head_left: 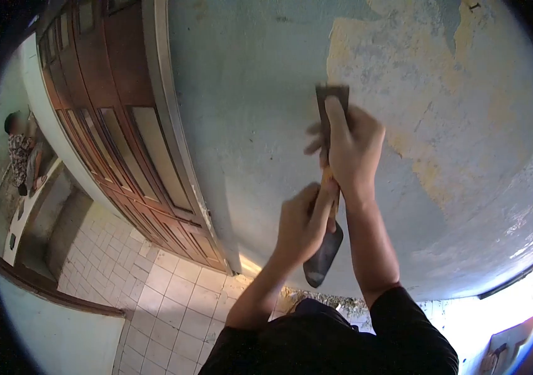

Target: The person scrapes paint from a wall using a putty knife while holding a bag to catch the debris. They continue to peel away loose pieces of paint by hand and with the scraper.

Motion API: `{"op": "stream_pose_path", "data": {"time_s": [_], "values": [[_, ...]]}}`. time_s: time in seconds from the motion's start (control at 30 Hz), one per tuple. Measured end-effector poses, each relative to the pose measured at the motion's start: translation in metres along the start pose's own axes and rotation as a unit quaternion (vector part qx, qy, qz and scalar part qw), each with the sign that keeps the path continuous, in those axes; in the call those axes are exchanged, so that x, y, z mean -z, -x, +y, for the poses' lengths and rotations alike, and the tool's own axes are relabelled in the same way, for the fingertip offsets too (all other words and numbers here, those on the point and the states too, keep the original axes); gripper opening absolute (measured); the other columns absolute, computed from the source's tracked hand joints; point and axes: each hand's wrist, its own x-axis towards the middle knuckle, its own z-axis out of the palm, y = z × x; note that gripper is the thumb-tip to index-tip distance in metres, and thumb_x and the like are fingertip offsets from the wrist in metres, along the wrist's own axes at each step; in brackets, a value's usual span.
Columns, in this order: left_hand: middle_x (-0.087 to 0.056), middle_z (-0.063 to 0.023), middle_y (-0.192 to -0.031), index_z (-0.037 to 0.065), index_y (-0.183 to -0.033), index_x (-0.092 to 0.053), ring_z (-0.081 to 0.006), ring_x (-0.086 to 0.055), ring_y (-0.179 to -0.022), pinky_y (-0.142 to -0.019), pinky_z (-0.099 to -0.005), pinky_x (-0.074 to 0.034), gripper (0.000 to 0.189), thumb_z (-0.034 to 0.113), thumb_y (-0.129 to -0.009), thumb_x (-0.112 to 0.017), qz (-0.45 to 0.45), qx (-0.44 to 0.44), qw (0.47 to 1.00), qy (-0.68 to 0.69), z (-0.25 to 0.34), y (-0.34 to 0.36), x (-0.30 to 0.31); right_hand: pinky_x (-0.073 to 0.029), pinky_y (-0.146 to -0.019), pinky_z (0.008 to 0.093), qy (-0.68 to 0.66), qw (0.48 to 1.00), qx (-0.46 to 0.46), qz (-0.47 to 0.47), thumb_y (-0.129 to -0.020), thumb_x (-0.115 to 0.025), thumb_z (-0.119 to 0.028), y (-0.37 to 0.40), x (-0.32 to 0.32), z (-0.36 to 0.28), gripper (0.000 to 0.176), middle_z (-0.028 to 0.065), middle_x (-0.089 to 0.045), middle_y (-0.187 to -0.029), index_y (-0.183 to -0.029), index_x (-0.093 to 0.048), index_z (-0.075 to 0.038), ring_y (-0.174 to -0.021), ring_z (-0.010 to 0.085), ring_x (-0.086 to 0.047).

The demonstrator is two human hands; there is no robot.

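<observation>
A scraper with a flat, dark, square-ended blade is held up to the wall. My right hand is closed around its upper part, thumb lying along the blade. Lower down, my left hand wraps the yellowish wooden handle. Beneath that hand hangs a dark rounded blade, like a trowel's; whether it is the other end of the same tool is hidden by my fingers. To the right of the scraper, blue-green paint is gone from a patch of yellowish and grey plaster.
Left of me stands a brown panelled wooden door in a frame. Beyond it, another person sits on a ledge by a wall. White tiles cover the floor, with debris along the wall's base.
</observation>
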Motion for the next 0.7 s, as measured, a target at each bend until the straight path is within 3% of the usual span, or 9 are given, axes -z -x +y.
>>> {"op": "stream_pose_path", "data": {"time_s": [0.2,0.37,0.53,0.6,0.7], "values": [[-0.056,-0.0026,-0.068,0.001,-0.084,-0.058,-0.0089,-0.053,-0.057,-0.054,-0.0265,-0.041,0.044,0.034,-0.112,-0.050,-0.037,0.052,0.996,0.064,-0.008,0.019,-0.002,-0.040,-0.033,0.0267,0.003,1.000,-0.011,0.003,-0.104,-0.061,-0.018,0.016,0.007,0.007,0.036,0.0182,-0.071,-0.069,-0.082,-0.067,0.009,-0.042,0.0131,-0.061],[-0.056,-0.0020,-0.067,0.002,-0.083,-0.059,-0.0084,-0.051,-0.056,-0.053,-0.0269,-0.040,0.044,0.033,-0.112,-0.050,-0.013,-0.019,1.000,0.015,0.010,-0.011,0.009,-0.040,-0.033,0.0264,-0.012,1.000,0.024,0.009,-0.105,-0.061,-0.018,-0.003,-0.005,-0.004,0.036,0.0193,-0.072,-0.071,-0.084,-0.067,0.010,-0.042,0.0133,-0.061],[-0.054,-0.0009,-0.065,0.003,-0.081,-0.058,-0.0081,-0.050,-0.055,-0.052,-0.0262,-0.038,0.046,0.036,-0.112,-0.051,-0.033,0.010,0.998,0.052,0.006,-0.001,0.007,-0.041,-0.035,0.0257,-0.041,0.999,-0.014,0.012,-0.105,-0.060,-0.019,0.004,-0.001,-0.001,0.036,0.0191,-0.072,-0.072,-0.083,-0.067,0.010,-0.046,0.0129,-0.063],[-0.053,-0.0008,-0.065,0.004,-0.079,-0.057,-0.0079,-0.049,-0.054,-0.051,-0.0261,-0.038,0.046,0.036,-0.111,-0.052,0.001,0.004,0.999,0.037,0.002,-0.001,0.007,-0.041,-0.035,0.0261,-0.045,0.999,-0.018,0.013,-0.104,-0.060,-0.019,0.000,-0.006,-0.003,0.036,0.0195,-0.072,-0.073,-0.083,-0.066,0.010,-0.046,0.0130,-0.063],[-0.053,-0.0003,-0.064,0.004,-0.080,-0.058,-0.0082,-0.047,-0.053,-0.051,-0.0268,-0.037,0.044,0.035,-0.111,-0.052,0.023,-0.039,0.998,0.039,0.026,-0.020,0.012,-0.042,-0.034,0.0267,-0.071,0.996,0.057,0.007,-0.105,-0.059,-0.018,-0.022,-0.018,-0.016,0.037,0.0199,-0.072,-0.073,-0.084,-0.068,0.011,-0.045,0.0148,-0.064]]}}
